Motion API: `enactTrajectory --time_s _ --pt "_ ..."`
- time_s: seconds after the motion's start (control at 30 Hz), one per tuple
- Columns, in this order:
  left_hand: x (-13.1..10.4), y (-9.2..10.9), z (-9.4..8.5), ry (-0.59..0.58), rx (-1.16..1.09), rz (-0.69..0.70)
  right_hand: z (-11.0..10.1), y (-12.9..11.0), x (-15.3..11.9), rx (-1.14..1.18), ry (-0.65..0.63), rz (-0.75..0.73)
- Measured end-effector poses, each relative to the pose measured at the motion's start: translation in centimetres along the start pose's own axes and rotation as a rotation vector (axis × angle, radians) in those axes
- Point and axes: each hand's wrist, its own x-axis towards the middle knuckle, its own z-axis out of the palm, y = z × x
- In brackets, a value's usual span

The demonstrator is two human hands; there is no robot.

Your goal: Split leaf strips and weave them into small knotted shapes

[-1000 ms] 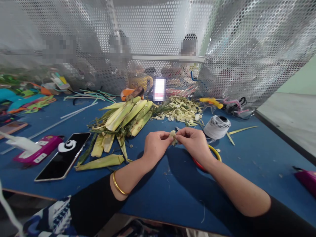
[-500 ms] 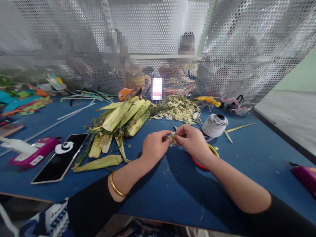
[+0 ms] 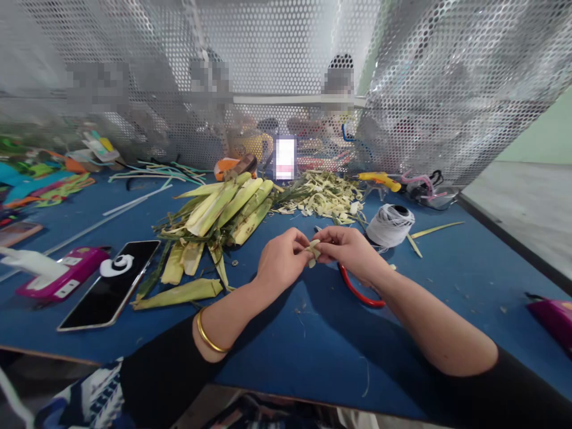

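Note:
Between my two hands is a small pale-green piece of corn husk [image 3: 314, 252], folded or layered into a little cluster. My left hand [image 3: 282, 257] pinches it from the left, thumb against fingertips. From the other side, the fingers of my right hand [image 3: 349, 250] are closed on the same piece. Scissors with red handles [image 3: 360, 293] lie partly under my right hand and wrist. A spool of white thread [image 3: 390, 225] stands just beyond that hand. To the left of my left hand lies a heap of corn husks [image 3: 227, 208].
A pile of small husk cuttings [image 3: 330, 195] lies at the back, near a yellow-handled tool [image 3: 379, 180] and safety glasses [image 3: 435, 196]. At left are a phone [image 3: 111, 298] and a magenta power strip [image 3: 67, 275]. A perforated metal screen [image 3: 286, 47] borders the table's far side.
My fingers have shifted slightly around the husk piece, which now shows more of its pale leaves. My right hand has moved a little, covering the yellow part of the scissor handles.

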Motion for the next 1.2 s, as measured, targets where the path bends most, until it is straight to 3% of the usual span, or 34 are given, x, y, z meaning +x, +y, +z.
enactTrajectory --time_s 0.53,0.7,0.8,1.0,1.2 --pt "-0.4 0.8 -0.4 -0.013 0.264 0.061 0.0 -1.1 -0.3 0.095 -0.045 0.109" --pt "-0.5 0.8 -0.2 -0.035 0.365 0.089 0.0 -0.7 -0.3 -0.036 -0.029 0.155" --pt "-0.5 0.8 -0.2 -0.058 0.37 0.104 -0.2 -0.4 -0.2 -0.154 -0.059 0.109" --pt "-0.1 0.4 -0.3 -0.172 0.082 0.019 -0.9 0.0 0.1 -0.475 0.093 -0.219" --pt "0.3 -0.3 -0.2 -0.389 -0.249 0.018 -0.8 0.8 0.6 -0.302 0.233 -0.156"
